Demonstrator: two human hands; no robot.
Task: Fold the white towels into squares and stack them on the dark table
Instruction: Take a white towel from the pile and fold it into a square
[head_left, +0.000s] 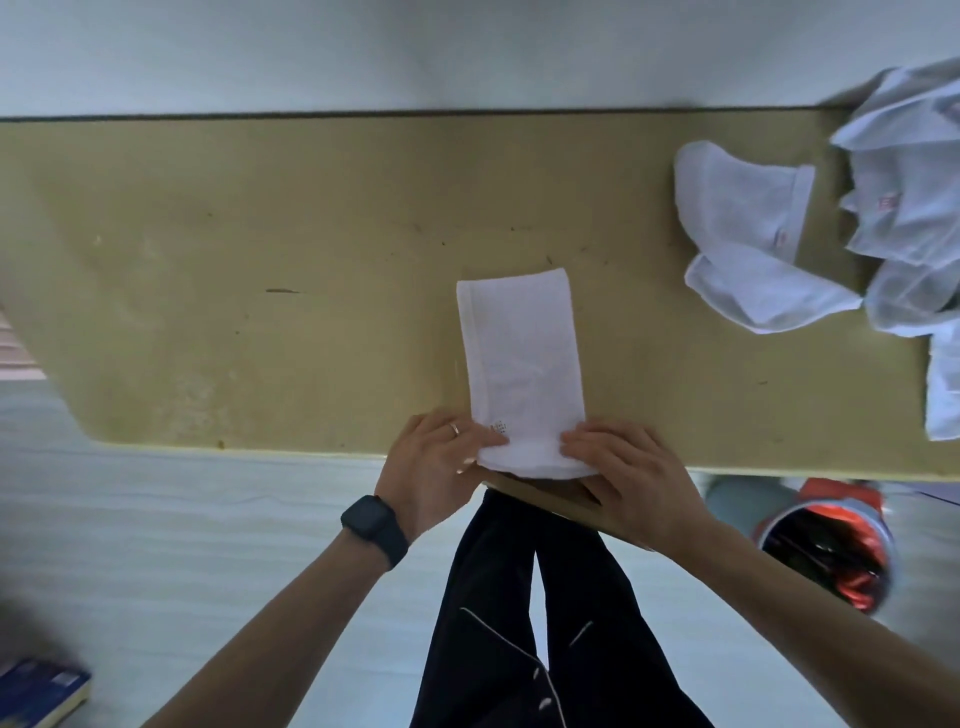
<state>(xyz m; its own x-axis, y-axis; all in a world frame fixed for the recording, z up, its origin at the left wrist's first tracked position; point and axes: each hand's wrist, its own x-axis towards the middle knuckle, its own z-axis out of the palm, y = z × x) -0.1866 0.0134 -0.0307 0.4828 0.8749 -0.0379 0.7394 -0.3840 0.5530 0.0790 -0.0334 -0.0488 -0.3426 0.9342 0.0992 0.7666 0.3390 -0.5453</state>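
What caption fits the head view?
Left hand and right hand pinch a folded towel's near end on the table; towel pile at right.

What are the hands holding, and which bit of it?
The white towel, by its near end: left hand pinching its left corner, right hand the right.

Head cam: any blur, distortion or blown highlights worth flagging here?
Head view: soft, dim light, no hard shadows; folded towel nearly blown out, weave barely visible; loose towel pile reads bluish; wide-angle stretch skews the table at its left edge; book at bottom left and bucket are smeared; left hand and right hand sharp.
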